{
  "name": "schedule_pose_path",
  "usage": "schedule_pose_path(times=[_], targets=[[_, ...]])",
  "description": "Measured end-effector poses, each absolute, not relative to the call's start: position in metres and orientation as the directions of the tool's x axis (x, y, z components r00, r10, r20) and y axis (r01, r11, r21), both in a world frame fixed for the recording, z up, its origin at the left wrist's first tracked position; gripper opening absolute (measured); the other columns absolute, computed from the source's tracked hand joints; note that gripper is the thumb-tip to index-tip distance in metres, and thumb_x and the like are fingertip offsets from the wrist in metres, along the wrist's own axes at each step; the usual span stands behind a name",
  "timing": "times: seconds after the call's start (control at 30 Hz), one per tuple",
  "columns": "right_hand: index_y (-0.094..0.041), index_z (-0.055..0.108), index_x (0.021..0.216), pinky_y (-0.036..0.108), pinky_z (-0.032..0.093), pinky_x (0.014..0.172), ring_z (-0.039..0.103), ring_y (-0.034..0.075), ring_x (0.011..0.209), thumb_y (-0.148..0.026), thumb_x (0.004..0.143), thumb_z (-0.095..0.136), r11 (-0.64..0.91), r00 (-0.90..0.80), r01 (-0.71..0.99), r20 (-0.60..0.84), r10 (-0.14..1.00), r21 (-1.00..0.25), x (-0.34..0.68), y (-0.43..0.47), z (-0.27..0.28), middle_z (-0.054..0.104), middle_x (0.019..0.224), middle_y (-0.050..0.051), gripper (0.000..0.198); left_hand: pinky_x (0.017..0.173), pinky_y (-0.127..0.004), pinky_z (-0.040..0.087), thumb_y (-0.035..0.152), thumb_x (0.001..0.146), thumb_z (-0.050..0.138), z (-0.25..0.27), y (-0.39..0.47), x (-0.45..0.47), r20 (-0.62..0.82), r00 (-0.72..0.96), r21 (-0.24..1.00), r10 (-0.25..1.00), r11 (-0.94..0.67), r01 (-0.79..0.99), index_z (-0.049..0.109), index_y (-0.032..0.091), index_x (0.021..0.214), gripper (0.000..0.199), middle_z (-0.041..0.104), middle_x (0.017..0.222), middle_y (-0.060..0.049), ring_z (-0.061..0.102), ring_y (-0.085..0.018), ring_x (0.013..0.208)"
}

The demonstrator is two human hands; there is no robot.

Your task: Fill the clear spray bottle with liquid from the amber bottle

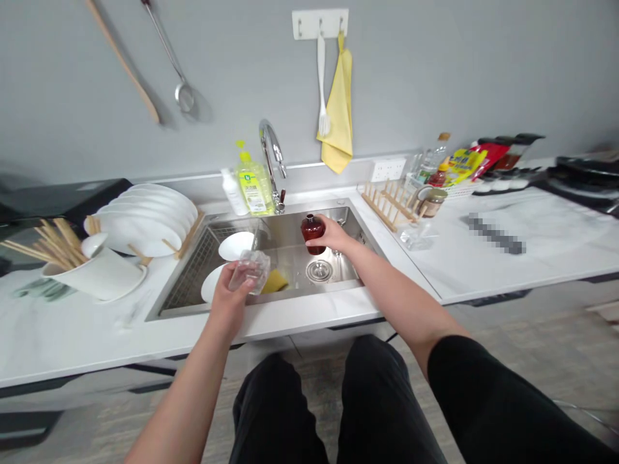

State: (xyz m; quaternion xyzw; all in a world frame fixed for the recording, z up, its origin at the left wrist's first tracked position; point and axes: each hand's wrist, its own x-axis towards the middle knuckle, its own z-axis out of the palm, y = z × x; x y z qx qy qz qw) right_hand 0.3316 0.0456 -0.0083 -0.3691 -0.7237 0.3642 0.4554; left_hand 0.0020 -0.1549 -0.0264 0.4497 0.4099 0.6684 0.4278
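Observation:
My right hand (330, 236) is wrapped round a dark red-brown bottle (313, 240) with a short open neck, held upright over the right part of the sink (290, 227). In my left hand (231, 293) is a clear glass (255, 269), tilted above the sink's front edge. Behind it two white plates (236, 245) lie in the left part of the basin. A yellow sponge (275, 281) rests in the sink just right of the glass. The metal drain (320, 270) shows below the bottle.
A curved faucet (271, 151) rises behind the sink, beside a yellow-green dish soap bottle (254, 187). White plates (145, 216) and a chopstick holder (91, 277) stand left. On the right are a wooden rack (387, 205), a jar (434, 202) and clear glassware (416, 237).

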Motion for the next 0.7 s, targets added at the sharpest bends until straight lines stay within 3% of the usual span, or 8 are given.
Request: schedule_pose_path(times=[0.23, 0.47, 0.7], targets=[[-0.024, 0.073, 0.138, 0.061, 0.058, 0.123, 0.08, 0.037, 0.126, -0.047, 0.06, 0.108, 0.416, -0.156, 0.166, 0.393, 0.906, -0.894, 0.345, 0.01, 0.02, 0.085, 0.13, 0.01, 0.089, 0.107, -0.044, 0.06, 0.054, 0.075, 0.104, -0.04, -0.165, 0.005, 0.279, -0.376, 0.916, 0.883, -0.362, -0.171, 0.07, 0.026, 0.121, 0.063, 0.082, 0.127, -0.01, 0.077, -0.029, 0.121], [-0.024, 0.075, 0.133, 0.062, 0.06, 0.121, 0.08, 0.04, 0.125, -0.053, 0.06, 0.111, 0.457, -0.058, 0.215, 0.456, 0.888, -0.863, 0.407, -0.08, 0.038, 0.084, 0.132, 0.012, 0.087, 0.104, -0.042, 0.06, 0.041, 0.062, 0.11, -0.034, -0.164, 0.007, 0.262, -0.373, 0.92, 0.89, -0.347, -0.182, 0.069, 0.026, 0.119, 0.073, 0.078, 0.123, -0.007, 0.075, -0.026, 0.114], [-0.024, 0.074, 0.135, 0.06, 0.064, 0.115, 0.081, 0.039, 0.12, -0.053, 0.057, 0.111, 0.302, 0.056, 0.273, 0.328, 0.943, -0.913, 0.503, -0.159, 0.026, 0.086, 0.131, 0.013, 0.09, 0.099, -0.042, 0.061, 0.038, 0.056, 0.11, -0.031, -0.163, 0.009, 0.259, -0.344, 0.914, 0.903, -0.344, -0.214, 0.066, 0.025, 0.114, 0.074, 0.077, 0.116, -0.005, 0.074, -0.025, 0.107]])
